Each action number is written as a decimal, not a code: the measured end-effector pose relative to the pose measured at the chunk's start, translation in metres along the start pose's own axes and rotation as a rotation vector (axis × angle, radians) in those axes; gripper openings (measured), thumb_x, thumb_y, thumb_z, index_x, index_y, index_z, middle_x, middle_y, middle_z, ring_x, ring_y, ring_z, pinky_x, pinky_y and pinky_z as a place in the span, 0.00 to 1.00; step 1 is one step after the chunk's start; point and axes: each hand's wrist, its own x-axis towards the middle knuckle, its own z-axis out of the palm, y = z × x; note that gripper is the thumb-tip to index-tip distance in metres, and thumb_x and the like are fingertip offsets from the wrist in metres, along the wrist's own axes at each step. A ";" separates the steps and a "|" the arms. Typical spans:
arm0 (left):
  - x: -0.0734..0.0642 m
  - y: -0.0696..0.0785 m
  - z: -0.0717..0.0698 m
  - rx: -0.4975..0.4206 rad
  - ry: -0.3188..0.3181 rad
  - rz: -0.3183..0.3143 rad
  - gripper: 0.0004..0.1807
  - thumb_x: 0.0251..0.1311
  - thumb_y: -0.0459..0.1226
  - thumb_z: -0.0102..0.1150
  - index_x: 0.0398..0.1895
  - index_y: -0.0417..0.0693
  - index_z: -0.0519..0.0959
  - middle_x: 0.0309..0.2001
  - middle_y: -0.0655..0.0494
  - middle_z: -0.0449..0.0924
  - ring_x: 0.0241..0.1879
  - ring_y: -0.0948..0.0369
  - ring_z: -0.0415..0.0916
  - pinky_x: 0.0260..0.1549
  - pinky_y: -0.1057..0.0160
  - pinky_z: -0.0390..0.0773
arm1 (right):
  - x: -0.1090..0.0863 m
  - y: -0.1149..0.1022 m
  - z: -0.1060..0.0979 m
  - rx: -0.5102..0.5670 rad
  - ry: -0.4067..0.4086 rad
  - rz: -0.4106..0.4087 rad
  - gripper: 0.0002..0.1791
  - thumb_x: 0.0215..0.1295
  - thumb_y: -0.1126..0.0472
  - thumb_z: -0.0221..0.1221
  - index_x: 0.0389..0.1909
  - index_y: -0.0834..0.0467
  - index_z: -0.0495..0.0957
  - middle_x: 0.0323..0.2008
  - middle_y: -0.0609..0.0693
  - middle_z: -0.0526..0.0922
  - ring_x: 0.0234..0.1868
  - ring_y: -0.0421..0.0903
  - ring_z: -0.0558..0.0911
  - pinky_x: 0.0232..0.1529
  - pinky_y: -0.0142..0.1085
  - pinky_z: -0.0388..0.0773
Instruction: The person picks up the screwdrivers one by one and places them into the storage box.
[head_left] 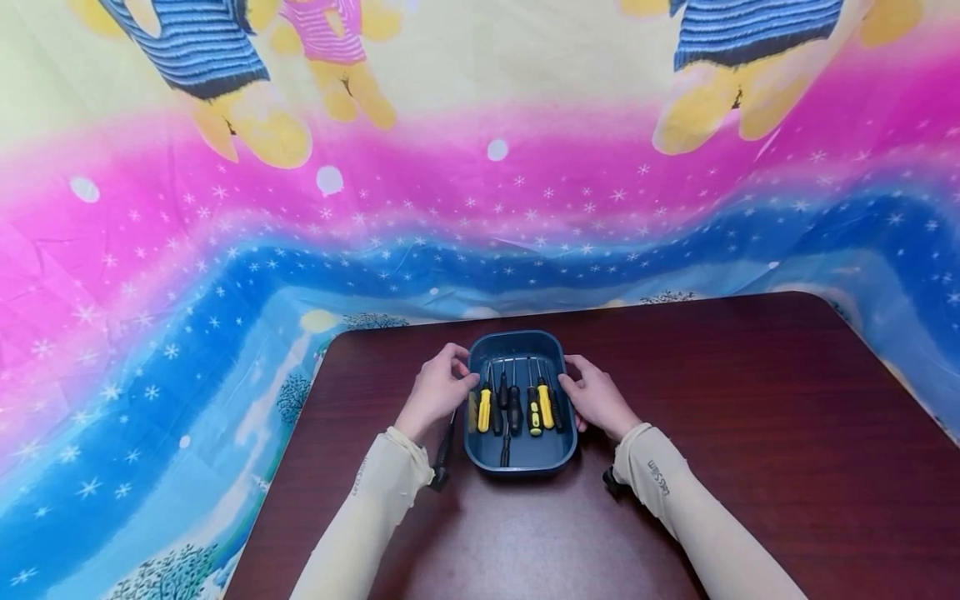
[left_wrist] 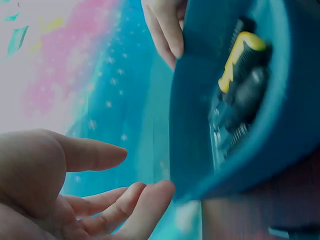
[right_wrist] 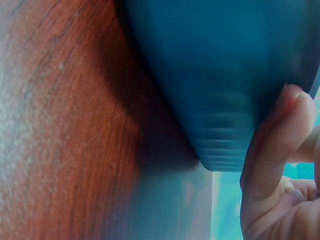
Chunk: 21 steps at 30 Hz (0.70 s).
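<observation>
A dark blue plastic box (head_left: 521, 462) stands on the table. Inside it several screwdrivers lie side by side, among them a yellow-handled screwdriver (head_left: 484, 408), a black-handled one (head_left: 514, 410) and a black-and-yellow one (head_left: 534, 415). My left hand (head_left: 437, 387) is at the box's left side; its thumb and fingers are spread apart, fingertips right at the rim in the left wrist view. At the right side, my right hand (head_left: 596, 393) pinches the rim, with a finger (right_wrist: 280, 135) against the outer wall.
A slim dark tool (head_left: 447, 437) lies left of the box, beside the left sleeve. The brown wooden table (head_left: 750, 417) runs back to a printed cloth backdrop (head_left: 495, 208). Black wrist gear (head_left: 611, 479) shows under the right sleeve.
</observation>
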 end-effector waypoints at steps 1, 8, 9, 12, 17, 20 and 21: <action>0.000 -0.004 -0.001 0.018 0.009 -0.002 0.22 0.68 0.40 0.65 0.62 0.46 0.76 0.40 0.55 0.82 0.37 0.58 0.78 0.43 0.54 0.78 | 0.000 0.000 0.000 0.000 0.001 0.002 0.29 0.82 0.56 0.49 0.79 0.55 0.58 0.21 0.56 0.81 0.10 0.47 0.77 0.20 0.47 0.81; -0.006 -0.032 -0.005 0.163 0.035 -0.018 0.20 0.65 0.40 0.66 0.59 0.47 0.77 0.41 0.53 0.84 0.40 0.54 0.81 0.49 0.47 0.78 | 0.000 0.000 -0.001 0.002 0.004 0.002 0.29 0.82 0.56 0.49 0.79 0.55 0.58 0.20 0.55 0.81 0.10 0.47 0.77 0.19 0.47 0.81; -0.007 -0.036 -0.005 0.180 0.033 -0.023 0.21 0.65 0.40 0.66 0.59 0.47 0.78 0.41 0.53 0.85 0.41 0.54 0.81 0.49 0.47 0.78 | 0.000 0.001 -0.001 0.001 0.005 0.002 0.29 0.82 0.56 0.49 0.79 0.55 0.58 0.20 0.56 0.81 0.10 0.47 0.77 0.19 0.47 0.81; -0.012 -0.047 -0.004 0.203 0.011 -0.037 0.22 0.65 0.40 0.67 0.60 0.45 0.77 0.42 0.51 0.85 0.41 0.53 0.82 0.48 0.47 0.79 | 0.000 0.000 0.000 0.005 0.006 0.004 0.29 0.82 0.56 0.49 0.78 0.55 0.58 0.20 0.55 0.81 0.10 0.47 0.76 0.19 0.47 0.81; -0.022 -0.063 0.000 0.212 -0.045 -0.064 0.25 0.65 0.41 0.68 0.62 0.42 0.76 0.40 0.51 0.84 0.37 0.55 0.81 0.45 0.48 0.80 | 0.000 0.000 0.000 0.008 0.006 0.004 0.29 0.81 0.56 0.49 0.78 0.54 0.59 0.21 0.55 0.81 0.10 0.47 0.76 0.19 0.48 0.81; -0.028 -0.069 0.003 0.220 -0.071 -0.074 0.26 0.64 0.42 0.69 0.62 0.43 0.76 0.38 0.52 0.83 0.36 0.56 0.79 0.45 0.49 0.80 | 0.000 0.000 0.000 0.011 0.008 0.001 0.29 0.81 0.56 0.49 0.78 0.54 0.59 0.21 0.55 0.81 0.10 0.47 0.76 0.19 0.48 0.81; -0.029 -0.070 0.004 0.222 -0.077 -0.077 0.26 0.64 0.43 0.70 0.62 0.43 0.76 0.38 0.52 0.82 0.36 0.56 0.79 0.45 0.49 0.80 | 0.000 0.000 -0.001 0.012 0.010 0.001 0.28 0.81 0.56 0.49 0.78 0.54 0.59 0.21 0.55 0.81 0.10 0.47 0.76 0.19 0.48 0.81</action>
